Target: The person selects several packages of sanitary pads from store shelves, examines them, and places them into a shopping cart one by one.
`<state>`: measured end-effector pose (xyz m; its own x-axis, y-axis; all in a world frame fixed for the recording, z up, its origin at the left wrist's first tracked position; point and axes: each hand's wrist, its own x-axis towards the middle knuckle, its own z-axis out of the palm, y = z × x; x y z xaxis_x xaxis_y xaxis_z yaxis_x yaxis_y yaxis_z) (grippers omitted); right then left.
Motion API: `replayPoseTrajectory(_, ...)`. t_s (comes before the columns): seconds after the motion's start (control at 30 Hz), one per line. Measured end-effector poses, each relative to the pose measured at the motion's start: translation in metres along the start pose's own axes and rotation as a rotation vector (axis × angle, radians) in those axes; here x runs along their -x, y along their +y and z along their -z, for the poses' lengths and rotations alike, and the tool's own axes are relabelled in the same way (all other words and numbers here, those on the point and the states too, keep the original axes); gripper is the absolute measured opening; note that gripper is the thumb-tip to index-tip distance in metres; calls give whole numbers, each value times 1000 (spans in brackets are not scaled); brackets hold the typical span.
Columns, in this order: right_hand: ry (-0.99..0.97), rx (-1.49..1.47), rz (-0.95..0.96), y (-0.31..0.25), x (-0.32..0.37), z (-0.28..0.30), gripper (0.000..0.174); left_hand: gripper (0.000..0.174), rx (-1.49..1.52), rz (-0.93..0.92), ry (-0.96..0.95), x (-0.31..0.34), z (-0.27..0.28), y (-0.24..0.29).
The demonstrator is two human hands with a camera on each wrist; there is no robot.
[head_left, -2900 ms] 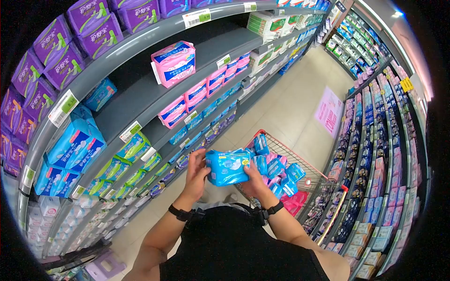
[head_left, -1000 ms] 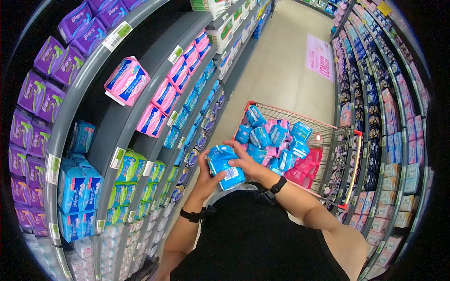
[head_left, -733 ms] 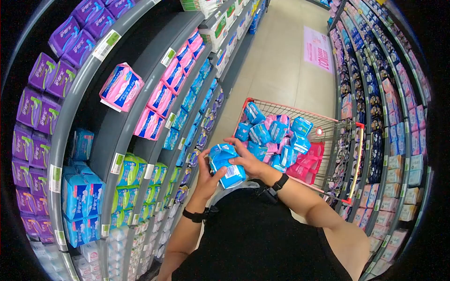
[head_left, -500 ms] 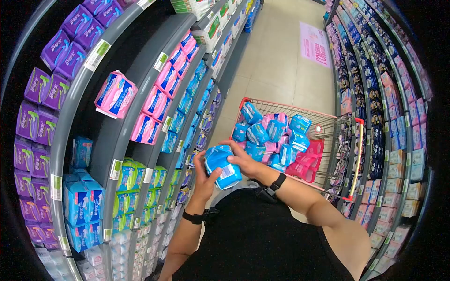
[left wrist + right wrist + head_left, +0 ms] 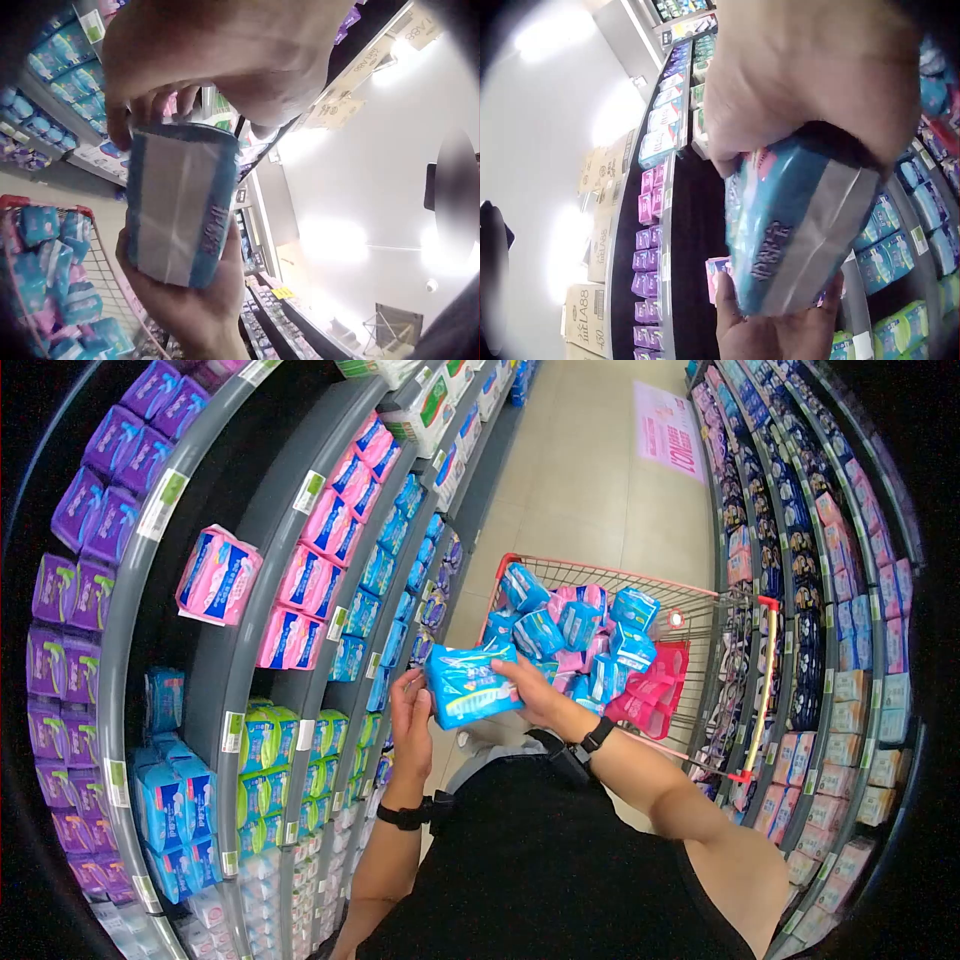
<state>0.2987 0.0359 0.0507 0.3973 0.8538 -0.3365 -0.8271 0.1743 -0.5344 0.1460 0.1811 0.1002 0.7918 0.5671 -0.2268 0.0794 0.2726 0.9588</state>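
Open aisle (image 5: 590, 490) — hands (image 5: 410, 717) grip pack (image 5: 468, 685) beside cart (image 5: 600, 569).

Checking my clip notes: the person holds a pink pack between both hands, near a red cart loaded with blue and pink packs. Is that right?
Not quite: the head view shows the pack is blue, not pink. The rest stands: left hand and right hand hold it between them, near the red cart loaded with blue and pink packs.

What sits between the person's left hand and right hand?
A soft blue plastic-wrapped pack, held between left hand and right hand; clearest in the head view.
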Motion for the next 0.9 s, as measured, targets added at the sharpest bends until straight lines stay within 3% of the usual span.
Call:
replayPoseTrajectory(0.03,66,45,36,-3,0,0,44,52,-154,-61,11,-1,-4,-2)
replayPoseTrajectory(0.1,-25,-46,20,-5,-1,8,45,51,-464,-187,23,-3,-15,-8)
replayPoseTrajectory(0.13,-64,-62,26,-10,3,4,48,53,-491,-135,61,-4,-19,-7)
replayPoseTrajectory(0.23,-174,28,25,-21,12,9,54,56,-93,51,66,-16,-12,-26)
replayPoseTrajectory(0.3,-178,50,-28,-32,19,10,57,54,-178,132,103,-15,-13,-29)
replayPoseTrajectory(0.33,-168,48,-19,-26,16,23,70,54,-220,169,125,-16,-17,-28)
replayPoseTrajectory(0.43,-324,-81,-47,-26,19,39,73,49,-526,120,-144,-11,-43,-10)
replayPoseTrajectory(0.47,-315,-223,-173,-20,17,53,77,45,-361,297,-242,-11,-48,-9)
replayPoseTrajectory(0.57,-251,-232,-190,-33,26,62,76,40,-690,-46,-384,-27,-42,-41)
replayPoseTrajectory(0.7,-45,-160,-45,-57,35,92,69,53,-770,-69,-273,-27,-71,-8)
replayPoseTrajectory(0.77,104,-65,-5,-67,29,144,66,57,-706,-50,-343,-30,-72,-14)
replayPoseTrajectory(0.83,283,159,270,-95,34,152,65,58,-689,-51,-408,-30,-72,-17)
replayPoseTrajectory(0.9,678,439,395,-111,30,172,63,57,-720,-70,-470,-29,-70,-17)
